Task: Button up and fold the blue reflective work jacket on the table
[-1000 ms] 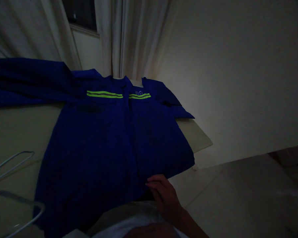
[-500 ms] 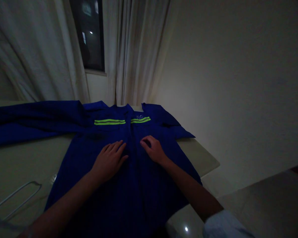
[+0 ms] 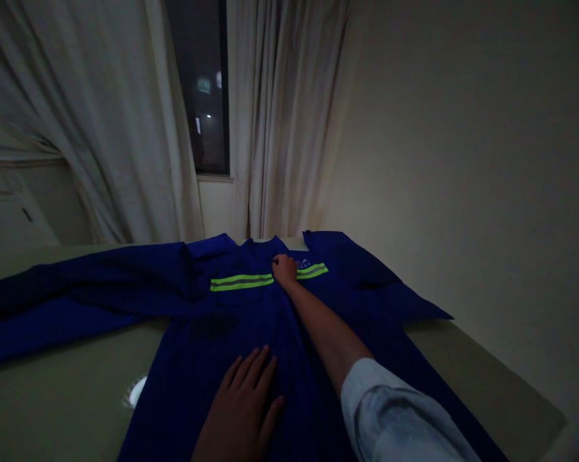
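Observation:
A dark blue work jacket (image 3: 347,301) with yellow-green reflective stripes lies spread front up, its left-hand sleeve stretched out across the table. My left hand (image 3: 244,404) rests on the lower front of the jacket, fingers stretched and slightly apart. Farther up, between the two chest stripes, my right hand (image 3: 284,269) has its fingers closed at the front edge just below the collar. The fingertips are partly hidden, but they seem to pinch the cloth there.
The pale table (image 3: 53,410) shows left of the jacket, with a bright white spot on it. A wall (image 3: 463,160) borders the right side. Behind hang curtains (image 3: 289,115) around a dark window (image 3: 203,96).
My right hand has moved up the jacket front to just below the collar. My left hand is lower in view, still flat. The view has tilted up, and the wire hanger has left it.

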The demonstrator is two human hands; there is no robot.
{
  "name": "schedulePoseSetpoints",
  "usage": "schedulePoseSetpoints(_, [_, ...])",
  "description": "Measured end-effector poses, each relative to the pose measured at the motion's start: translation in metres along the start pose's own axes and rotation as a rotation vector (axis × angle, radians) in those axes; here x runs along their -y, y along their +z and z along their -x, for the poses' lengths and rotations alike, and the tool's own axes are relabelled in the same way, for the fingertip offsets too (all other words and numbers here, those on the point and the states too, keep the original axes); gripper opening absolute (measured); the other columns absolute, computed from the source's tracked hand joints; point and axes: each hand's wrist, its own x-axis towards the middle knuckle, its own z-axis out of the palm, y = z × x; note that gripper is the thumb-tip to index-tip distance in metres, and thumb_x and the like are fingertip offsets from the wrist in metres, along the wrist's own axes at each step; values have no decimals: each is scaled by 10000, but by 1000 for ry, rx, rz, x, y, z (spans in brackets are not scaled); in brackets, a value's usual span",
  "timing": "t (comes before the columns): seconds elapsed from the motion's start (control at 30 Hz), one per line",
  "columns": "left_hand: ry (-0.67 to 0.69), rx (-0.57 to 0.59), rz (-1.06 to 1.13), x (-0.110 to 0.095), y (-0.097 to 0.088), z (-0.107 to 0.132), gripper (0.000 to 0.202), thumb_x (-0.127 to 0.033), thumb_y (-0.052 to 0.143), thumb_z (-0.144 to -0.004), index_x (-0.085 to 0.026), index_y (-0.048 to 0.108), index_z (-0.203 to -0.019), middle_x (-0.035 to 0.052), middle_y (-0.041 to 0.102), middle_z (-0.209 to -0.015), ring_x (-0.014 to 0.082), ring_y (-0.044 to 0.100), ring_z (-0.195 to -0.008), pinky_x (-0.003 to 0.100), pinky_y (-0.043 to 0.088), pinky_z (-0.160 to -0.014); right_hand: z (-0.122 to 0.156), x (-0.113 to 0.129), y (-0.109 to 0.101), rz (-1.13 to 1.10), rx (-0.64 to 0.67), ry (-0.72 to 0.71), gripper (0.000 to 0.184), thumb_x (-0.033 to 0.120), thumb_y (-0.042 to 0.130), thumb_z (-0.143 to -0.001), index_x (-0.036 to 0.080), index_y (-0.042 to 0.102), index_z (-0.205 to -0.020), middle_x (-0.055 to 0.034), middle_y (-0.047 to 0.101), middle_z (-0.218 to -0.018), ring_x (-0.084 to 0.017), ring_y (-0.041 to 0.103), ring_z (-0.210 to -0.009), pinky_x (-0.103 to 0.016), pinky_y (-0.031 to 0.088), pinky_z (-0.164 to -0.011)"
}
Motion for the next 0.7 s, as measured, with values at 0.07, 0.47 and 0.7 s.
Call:
schedulePoseSetpoints(0.07, [35, -28, -31, 2, 3, 1, 553, -536, 481, -1063, -305, 497, -1565, 37, 507, -1613, 291, 565, -1414, 509, 500, -1125, 1, 2, 13, 46, 12, -60, 280, 178, 564, -984, 248, 802, -1114, -98, 782, -1142, -246, 719, -1091, -334, 526, -951])
schedulePoseSetpoints(0.47, [23, -20, -76, -2, -1, 3, 571, -516, 492, -1060, -297, 463, -1586, 25, 492, -1629, 277, 537, -1433, 506, 473, -1141, 6, -6, 21, 136, 66, -249, 313, 209, 540, -1002, 226, 771, -1213, -86, 693, -1225, -218, 638, -1142, -301, 512, -943])
schedulePoseSetpoints(0.7, [23, -32, -55, -3, -3, 2, 562, -506, 499, -1056, -291, 482, -1575, 29, 513, -1616, 281, 538, -1430, 513, 473, -1139, 7, -4, 21, 174, 79, -322, 320, 179, 521, -1011, 202, 779, -1198, -95, 695, -1196, -214, 621, -1158, -278, 496, -949])
